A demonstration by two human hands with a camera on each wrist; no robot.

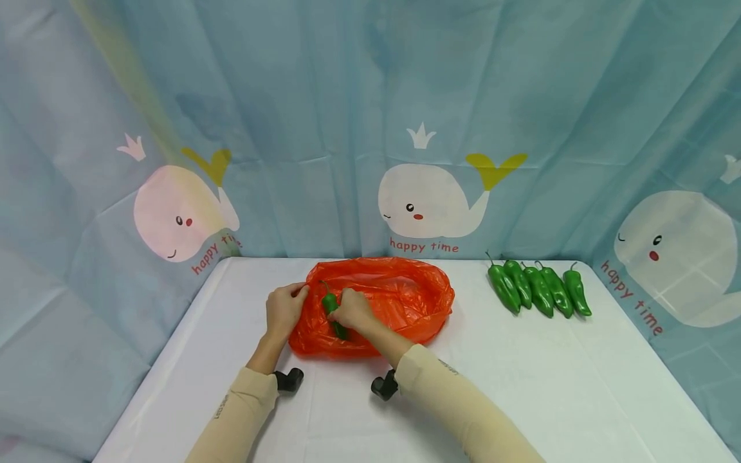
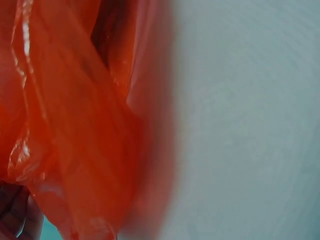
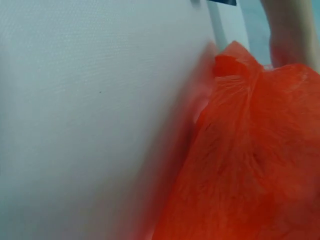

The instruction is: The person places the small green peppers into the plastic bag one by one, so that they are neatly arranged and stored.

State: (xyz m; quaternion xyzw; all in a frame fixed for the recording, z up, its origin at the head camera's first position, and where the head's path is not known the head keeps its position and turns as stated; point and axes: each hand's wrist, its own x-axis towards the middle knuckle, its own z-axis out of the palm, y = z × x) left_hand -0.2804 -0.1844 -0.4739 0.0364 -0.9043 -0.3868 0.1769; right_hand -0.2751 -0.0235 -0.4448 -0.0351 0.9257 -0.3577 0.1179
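A red plastic bag (image 1: 437, 289) lies spread open on the table, its rim folded out into a wide oval. At its left rim, my left hand (image 1: 285, 310) pinches the thin plastic with thumb and fingers. My right hand (image 1: 354, 310) reaches over the near rim and grips a green pepper (image 1: 329, 301) inside the left part of the bag. The pepper's stem points up and away, and the fingers cover part of its middle. Red plastic (image 2: 75, 125) fills the left side of the left wrist view. In the right wrist view, the bag's outer wall (image 3: 235, 165) hides the right hand.
Several green peppers (image 1: 539, 290) lie side by side at the back right of the white table (image 1: 521, 386). Behind the table hangs a blue curtain (image 1: 324, 128) printed with whales. Black wrist devices (image 1: 384, 386) sit under both forearms.
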